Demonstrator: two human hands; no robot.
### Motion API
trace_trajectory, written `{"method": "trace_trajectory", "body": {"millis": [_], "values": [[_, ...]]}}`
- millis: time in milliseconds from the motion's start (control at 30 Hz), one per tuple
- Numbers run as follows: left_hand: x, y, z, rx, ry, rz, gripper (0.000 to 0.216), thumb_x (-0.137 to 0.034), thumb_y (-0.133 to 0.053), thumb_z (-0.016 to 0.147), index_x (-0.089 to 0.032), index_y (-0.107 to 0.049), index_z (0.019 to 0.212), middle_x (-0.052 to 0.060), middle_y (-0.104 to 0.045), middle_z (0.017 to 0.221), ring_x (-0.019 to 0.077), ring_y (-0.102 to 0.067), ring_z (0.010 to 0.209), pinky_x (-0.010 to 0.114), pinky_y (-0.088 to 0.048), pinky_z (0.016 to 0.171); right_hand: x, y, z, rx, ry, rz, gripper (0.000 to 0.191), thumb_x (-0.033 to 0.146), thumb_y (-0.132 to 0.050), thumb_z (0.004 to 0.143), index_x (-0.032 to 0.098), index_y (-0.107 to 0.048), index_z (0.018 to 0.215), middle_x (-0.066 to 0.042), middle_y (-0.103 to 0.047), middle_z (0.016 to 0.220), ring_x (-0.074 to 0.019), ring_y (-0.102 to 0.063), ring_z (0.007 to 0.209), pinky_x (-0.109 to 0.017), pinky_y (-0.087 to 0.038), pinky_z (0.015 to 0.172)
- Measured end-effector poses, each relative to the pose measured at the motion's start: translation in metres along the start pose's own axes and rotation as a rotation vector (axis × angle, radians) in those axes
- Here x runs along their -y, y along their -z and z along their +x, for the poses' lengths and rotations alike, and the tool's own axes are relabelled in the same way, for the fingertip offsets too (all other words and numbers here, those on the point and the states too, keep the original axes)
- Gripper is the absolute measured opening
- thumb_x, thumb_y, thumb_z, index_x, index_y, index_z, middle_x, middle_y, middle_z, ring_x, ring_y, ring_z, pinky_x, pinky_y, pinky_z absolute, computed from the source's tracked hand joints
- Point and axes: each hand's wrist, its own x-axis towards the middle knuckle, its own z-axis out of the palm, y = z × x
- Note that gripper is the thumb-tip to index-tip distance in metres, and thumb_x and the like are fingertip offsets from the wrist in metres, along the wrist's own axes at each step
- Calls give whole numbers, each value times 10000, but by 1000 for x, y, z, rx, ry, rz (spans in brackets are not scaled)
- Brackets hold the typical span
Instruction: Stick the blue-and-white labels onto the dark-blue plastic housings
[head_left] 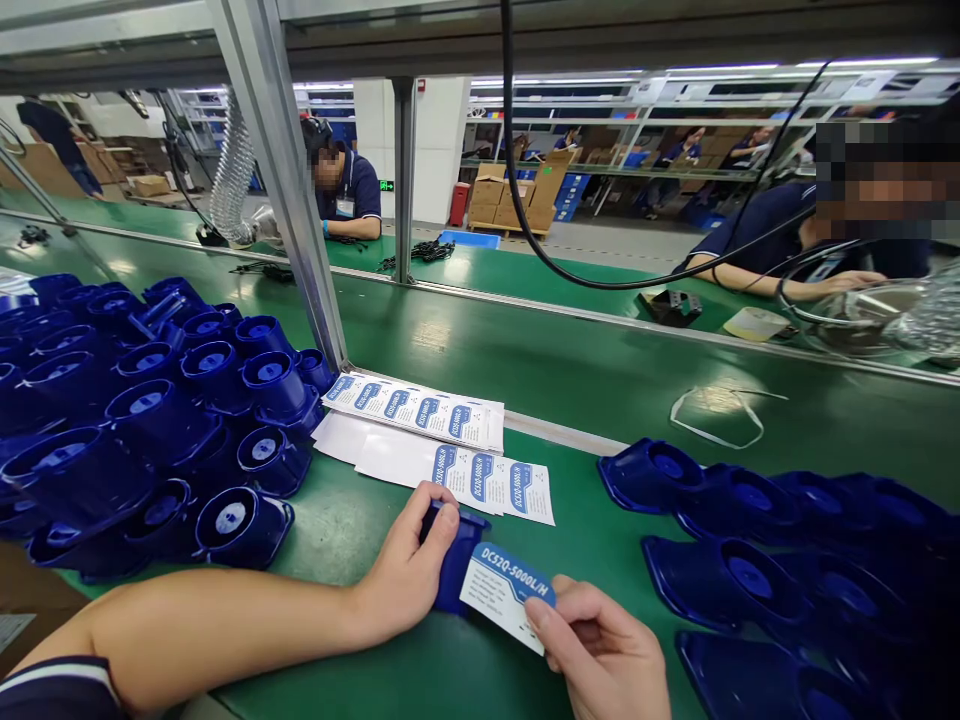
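My left hand [412, 555] grips a blue plastic housing [454, 570] on its upper left side, thumb on top. Between thumb and fingers, my right hand [600, 640] pinches a white and blue label [506, 590] printed DC52Q-5000L/H. The label's left end overlaps the housing's right side; whether it is stuck there I cannot tell. Just beyond my hands lie sheets of the same labels [491, 485], one partly bare of labels, with a stack of fuller sheets [420, 410] behind.
Blue housings [150, 405] are piled at the left, and several more [750, 580] stand in rows at the right. A metal post [289, 190] rises behind the label sheets. A black cable [517, 190] hangs ahead. Two co-workers sit across the green bench [465, 345].
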Motion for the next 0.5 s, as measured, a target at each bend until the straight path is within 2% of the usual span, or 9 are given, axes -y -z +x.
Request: {"method": "trace_trajectory", "body": {"millis": [133,500], "values": [[-1,0,-1,-10,-13,8,370,-589,-472,1059,-226,-544,1045,-7,-522,896,158,-465,816,305,-392,782,0,-1,-1,58,-30,-30,333,347,-814,875,205,-647,624,8,-527,529,-139,-494,530,-247,-421,514],[-1,-2,-1,-13,-16,17,380,-599,-475,1053,-226,-549,1040,3,-528,907,163,-467,811,308,-399,777,-2,-3,0,54,-80,-50,362,385,-825,853,200,-633,607,4,-535,544,-143,-501,532,-250,-430,513]]}}
